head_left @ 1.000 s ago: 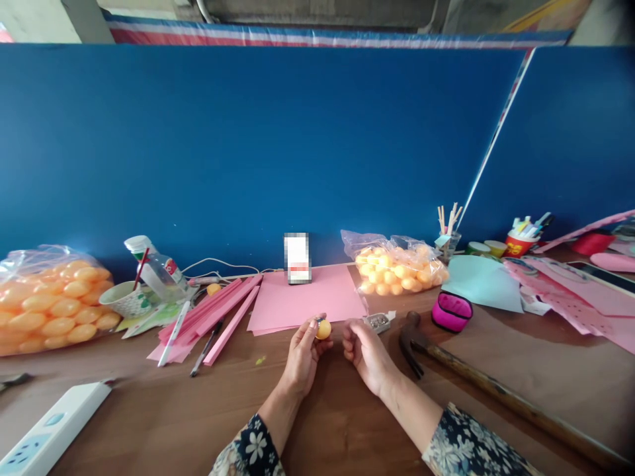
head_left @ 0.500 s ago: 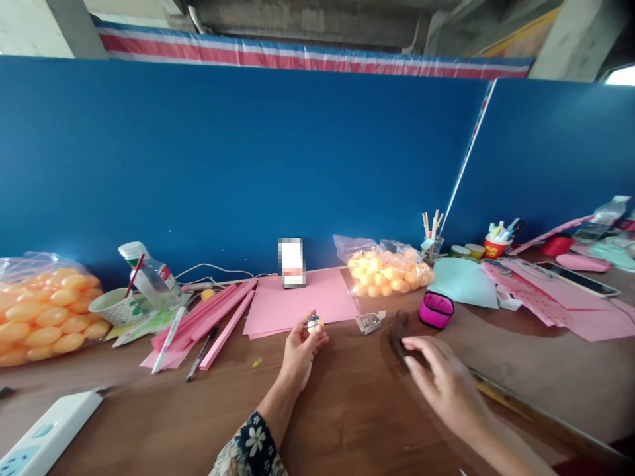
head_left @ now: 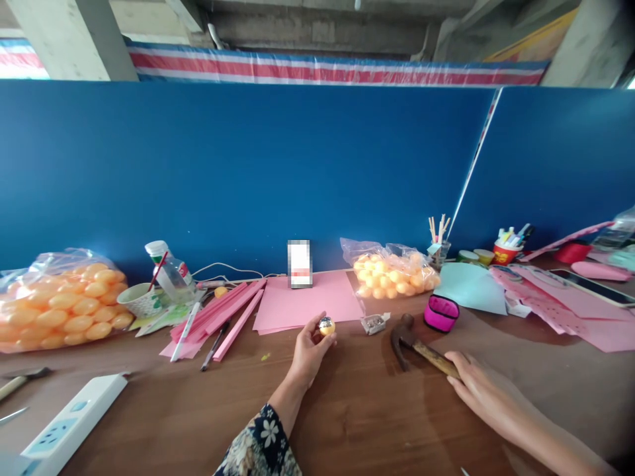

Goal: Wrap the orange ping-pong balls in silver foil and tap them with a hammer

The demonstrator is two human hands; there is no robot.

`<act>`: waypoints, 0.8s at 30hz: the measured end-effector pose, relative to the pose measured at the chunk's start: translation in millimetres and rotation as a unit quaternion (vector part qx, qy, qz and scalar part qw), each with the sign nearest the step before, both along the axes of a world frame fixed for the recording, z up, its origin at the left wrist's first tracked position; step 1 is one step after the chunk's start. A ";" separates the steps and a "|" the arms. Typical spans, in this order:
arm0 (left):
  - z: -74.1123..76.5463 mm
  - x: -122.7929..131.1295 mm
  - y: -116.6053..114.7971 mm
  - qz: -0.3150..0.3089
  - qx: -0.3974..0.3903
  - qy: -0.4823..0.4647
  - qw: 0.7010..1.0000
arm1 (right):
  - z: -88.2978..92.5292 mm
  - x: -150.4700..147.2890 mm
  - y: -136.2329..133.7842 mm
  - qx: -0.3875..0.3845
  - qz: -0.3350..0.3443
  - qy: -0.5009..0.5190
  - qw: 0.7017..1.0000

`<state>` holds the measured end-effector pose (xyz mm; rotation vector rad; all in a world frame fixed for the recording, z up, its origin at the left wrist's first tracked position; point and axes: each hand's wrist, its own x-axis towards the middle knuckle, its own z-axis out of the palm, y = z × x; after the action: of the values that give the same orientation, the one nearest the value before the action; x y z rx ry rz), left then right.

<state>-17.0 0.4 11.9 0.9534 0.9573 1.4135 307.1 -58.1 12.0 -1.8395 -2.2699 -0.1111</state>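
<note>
My left hand [head_left: 311, 345] is closed around a small ball [head_left: 326, 326], yellow-orange below with something silvery and shiny on its upper part. At the right, a claw hammer [head_left: 429, 357] with a rusty dark head and worn wooden handle lies with its head toward the table's middle. My right hand [head_left: 473, 380] has its fingers around the handle. Between my hands and a little farther back sits a small open packet [head_left: 376, 323] of tiny metal pieces. A magenta wristband [head_left: 441, 313] stands just beyond the hammer.
Pink paper sheets [head_left: 307, 307] lie under a phone-like white screen [head_left: 300, 264]. Clear bags of orange balls [head_left: 394, 274] stand at back right and far left. Pink strips [head_left: 218, 311], a bottle [head_left: 171, 274], a paper cup [head_left: 139, 301] and a white power strip [head_left: 74, 420] are leftward.
My right hand has moved back from near the hammer's head onto its handle, leaving the head in plain sight. The view has shifted slightly; my left hand still holds the ball.
</note>
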 end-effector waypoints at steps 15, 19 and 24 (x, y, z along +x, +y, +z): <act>-8.6 1.5 4.0 -0.001 0.029 0.020 0.999 | 12.9 -36.5 -40.7 -0.176 -0.119 0.389 0.897; -10.6 1.6 3.1 -0.009 0.036 0.064 0.997 | 35.3 -80.0 -48.8 -0.251 -0.073 0.468 0.845; -12.5 1.3 3.3 -0.012 0.045 0.113 0.993 | 54.3 -116.9 -45.0 -0.295 -0.030 0.533 0.792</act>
<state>-15.7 3.7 -0.6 1.2078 1.0510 1.3584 190.2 -103.1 66.3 -1.5065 -1.4396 1.3936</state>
